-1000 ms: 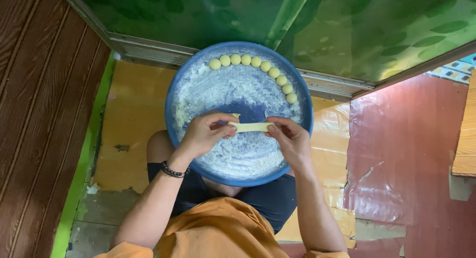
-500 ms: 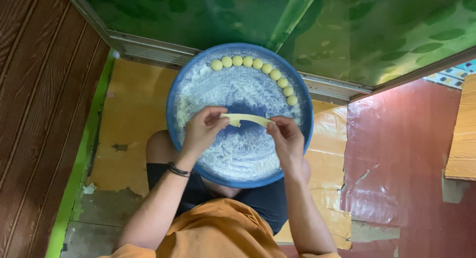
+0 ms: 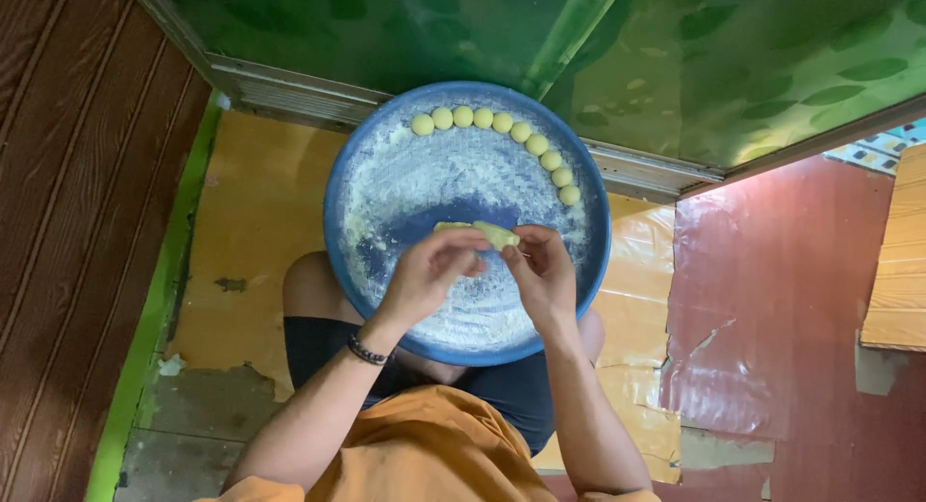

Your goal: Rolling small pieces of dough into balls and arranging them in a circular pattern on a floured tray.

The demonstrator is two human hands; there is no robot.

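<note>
A round blue tray (image 3: 338,189) dusted with white flour rests on my lap. Several small yellow dough balls (image 3: 497,122) sit in a curved row along its far rim. Over the tray's middle, my left hand (image 3: 429,275) and my right hand (image 3: 542,275) are close together, both pinching a short piece of pale yellow dough (image 3: 494,234) between the fingertips. A dark beaded bracelet (image 3: 367,351) circles my left wrist.
I sit on a floor with worn yellow covering (image 3: 256,232) on the left and red covering (image 3: 772,299) on the right. A green patterned wall (image 3: 675,58) with a metal sill stands just beyond the tray. Brown wood panelling (image 3: 68,174) runs along the left.
The dough strip was stretched out long between my hands; now my hands have come together and the dough is bunched into a short piece.
</note>
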